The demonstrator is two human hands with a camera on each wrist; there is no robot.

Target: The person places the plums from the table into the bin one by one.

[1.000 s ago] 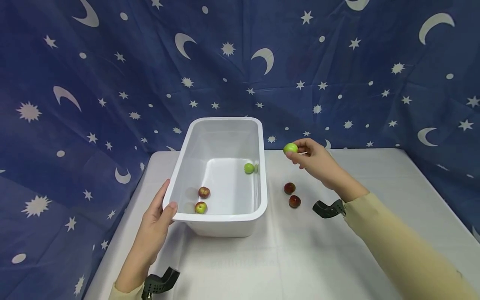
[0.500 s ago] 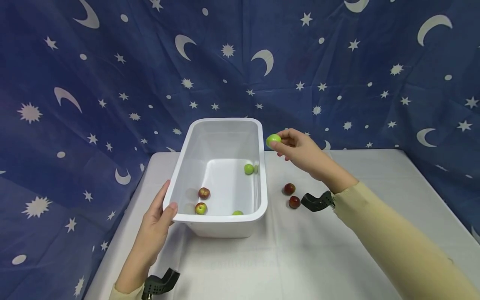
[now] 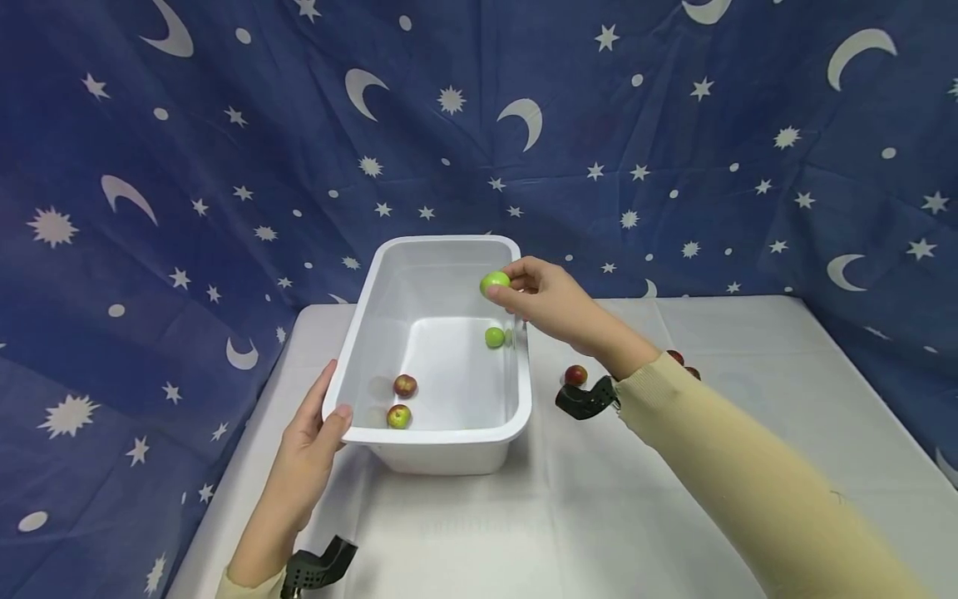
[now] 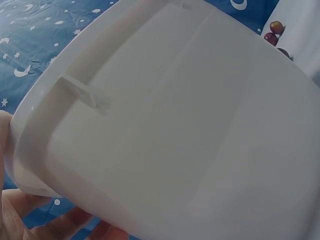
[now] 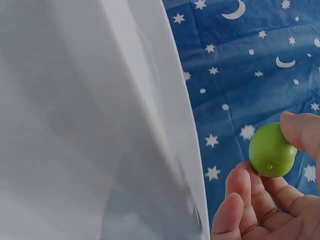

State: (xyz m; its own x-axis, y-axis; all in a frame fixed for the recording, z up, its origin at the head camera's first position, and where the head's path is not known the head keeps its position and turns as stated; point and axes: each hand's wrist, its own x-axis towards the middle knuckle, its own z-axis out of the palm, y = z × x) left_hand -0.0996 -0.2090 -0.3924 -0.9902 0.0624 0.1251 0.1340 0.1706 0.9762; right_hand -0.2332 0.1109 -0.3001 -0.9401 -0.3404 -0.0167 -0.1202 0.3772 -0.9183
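Observation:
My right hand (image 3: pixel 550 304) pinches a green jujube (image 3: pixel 495 283) between thumb and fingers, just over the right rim of a white plastic tub (image 3: pixel 431 436). In the right wrist view the jujube (image 5: pixel 272 150) is plain, round and glossy. My left hand (image 3: pixel 305 445) grips the tub's near left corner, thumb on the rim and fingers along the outer side. Inside the tub lie another green jujube (image 3: pixel 495 337) by the right wall, a reddish jujube (image 3: pixel 405 385) and a red-green jujube (image 3: pixel 399 416) at the near left.
To the tub's right, a dark red jujube (image 3: pixel 575 375) lies on the white-covered table (image 3: pixel 479 532). Farther right, more red jujubes (image 3: pixel 675 357) show partly behind the right sleeve. A blue star-and-moon curtain (image 3: pixel 449 183) hangs behind the table.
My right hand has carried the green jujube left, from beside the tub to over its rim. A green jujube briefly seen at the tub's near wall is out of sight. My left hand stays put.

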